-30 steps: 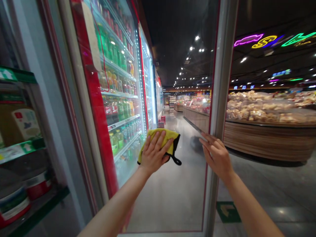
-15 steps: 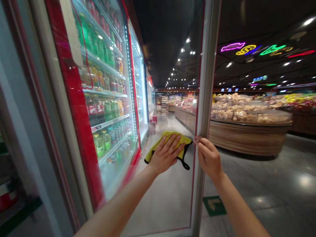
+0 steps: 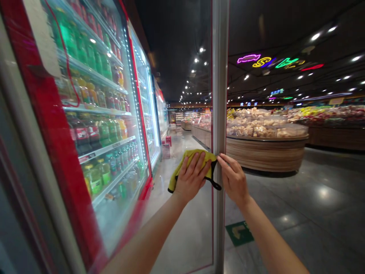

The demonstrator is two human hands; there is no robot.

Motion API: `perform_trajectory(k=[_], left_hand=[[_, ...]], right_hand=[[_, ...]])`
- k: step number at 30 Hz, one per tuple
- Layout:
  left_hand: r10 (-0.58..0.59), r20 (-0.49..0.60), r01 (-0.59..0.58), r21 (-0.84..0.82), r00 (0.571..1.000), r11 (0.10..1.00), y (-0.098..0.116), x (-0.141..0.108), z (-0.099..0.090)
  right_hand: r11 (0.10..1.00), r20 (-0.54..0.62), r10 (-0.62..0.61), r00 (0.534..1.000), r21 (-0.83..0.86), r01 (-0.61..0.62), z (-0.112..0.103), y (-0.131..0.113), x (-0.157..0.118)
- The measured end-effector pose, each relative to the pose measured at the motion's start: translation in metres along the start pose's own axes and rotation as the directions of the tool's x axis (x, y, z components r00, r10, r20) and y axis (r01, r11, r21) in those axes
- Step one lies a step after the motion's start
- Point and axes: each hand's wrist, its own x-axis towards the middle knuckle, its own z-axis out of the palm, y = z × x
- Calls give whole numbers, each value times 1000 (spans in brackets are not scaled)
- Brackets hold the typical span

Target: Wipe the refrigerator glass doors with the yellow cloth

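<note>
My left hand (image 3: pixel 192 177) lies over a yellow cleaning cloth (image 3: pixel 178 173) with black edging, pressing it against the clear pane of a glass door. The fingers are spread across the cloth, and its black loop hangs over the door's inner edge. My right hand (image 3: pixel 234 179) is closed at the grey door frame (image 3: pixel 219 95), fingertips beside the cloth's right corner. Its thumb is mostly hidden. The door stands swung out in front of me.
On the left, a red-framed drinks cooler (image 3: pixel 94 228) has shelves of bottles (image 3: pixel 97 177). Beyond the door stands a rounded wood-panelled display counter (image 3: pixel 265 154) with packaged goods. A green floor sign (image 3: pixel 239 233) lies on the grey tiles. Red stools (image 3: pixel 168 140) stand farther down the aisle.
The view has turned right, so the cooler, door frame and counter sit farther left. The cloth under my left hand has slid right against the frame. My right hand stays at the frame.
</note>
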Motion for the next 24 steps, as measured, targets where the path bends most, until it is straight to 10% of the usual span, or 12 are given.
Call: perform_trajectory(k=[9,18,24], left_hand=[[-273,-79,267,-75,959,961,-6,95,-6],[98,30,-98,-5,995,995,19,-23,10],[-16,8,16,-19,1000,1000,3,23,5]], right_hand=[[997,-118,72,990,-1,-73,-15,15,38],[990,-80,138,987,12,-137,-19,17,9],[992,-81,127,989,35,-125,-23,16,16]])
